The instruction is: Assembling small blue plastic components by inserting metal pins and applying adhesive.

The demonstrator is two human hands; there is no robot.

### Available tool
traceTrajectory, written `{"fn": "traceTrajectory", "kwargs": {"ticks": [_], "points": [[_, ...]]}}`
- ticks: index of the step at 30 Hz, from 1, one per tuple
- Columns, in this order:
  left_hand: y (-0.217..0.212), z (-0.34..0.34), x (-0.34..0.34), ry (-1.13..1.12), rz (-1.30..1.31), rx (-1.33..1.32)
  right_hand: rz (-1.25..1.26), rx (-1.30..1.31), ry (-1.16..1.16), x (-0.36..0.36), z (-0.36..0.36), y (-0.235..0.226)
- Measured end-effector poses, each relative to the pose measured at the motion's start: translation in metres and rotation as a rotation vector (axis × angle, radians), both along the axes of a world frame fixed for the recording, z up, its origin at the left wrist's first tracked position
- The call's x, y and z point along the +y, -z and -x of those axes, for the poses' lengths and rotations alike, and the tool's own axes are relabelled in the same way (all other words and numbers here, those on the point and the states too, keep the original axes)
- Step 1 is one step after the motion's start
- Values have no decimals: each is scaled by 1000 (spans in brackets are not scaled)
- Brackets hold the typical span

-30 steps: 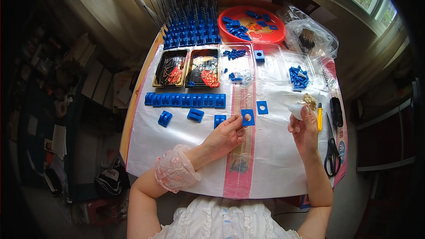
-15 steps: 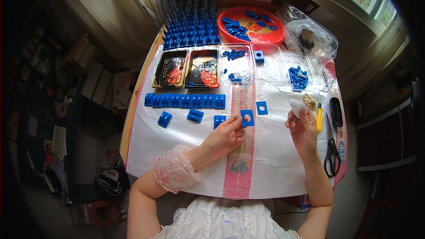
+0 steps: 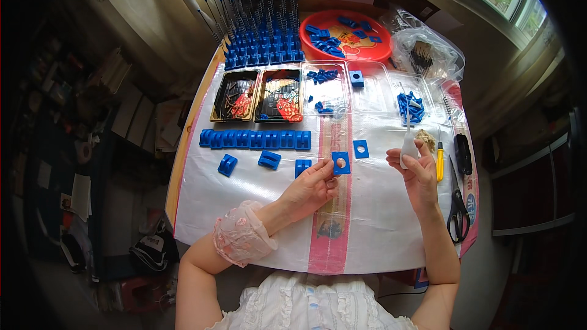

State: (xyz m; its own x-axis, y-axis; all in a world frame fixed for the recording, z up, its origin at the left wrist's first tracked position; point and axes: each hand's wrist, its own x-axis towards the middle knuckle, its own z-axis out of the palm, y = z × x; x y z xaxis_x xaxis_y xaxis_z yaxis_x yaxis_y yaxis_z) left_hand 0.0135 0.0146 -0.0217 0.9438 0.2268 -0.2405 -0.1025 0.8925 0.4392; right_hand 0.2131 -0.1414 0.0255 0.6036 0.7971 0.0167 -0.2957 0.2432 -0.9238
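Observation:
Between the thumb and fingers of my left hand is a flat blue plastic plate with a round hole, held by its left edge. My right hand is closed around a small white squeeze bottle, whose long thin nozzle points away from me toward a clear tray. A second blue plate with a round hole lies on the white sheet, between my hands and a little farther off. Just left of my left fingertips sits a blue arched block, partly covered by them. Another arched block and a tilted one lie farther left.
A row of blue arched blocks runs below two black trays of small metal parts. Behind stand blue pieces with springs and rods and a red basin. Scissors and a yellow-handled tool lie right.
My right hand has turned the white bottle, so its nozzle now points away from me. The left hand and its blue plate have stayed in place.

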Motion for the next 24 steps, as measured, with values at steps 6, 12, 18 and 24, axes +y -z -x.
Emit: {"fn": "traceTrajectory", "kwargs": {"ticks": [6, 12, 18, 24], "points": [[-2, 0, 0, 3, -8, 1, -5, -20, -32, -4, -8, 5], [0, 0, 0, -2, -5, 4, 12, -34, 31, -1, -7, 5], [-4, -1, 0, -15, 43, 22, 24, -68, 28, -2, -6, 1], [-2, 1, 1, -17, 38, 10, 180, -224, 47, -1, -5, -5]]}}
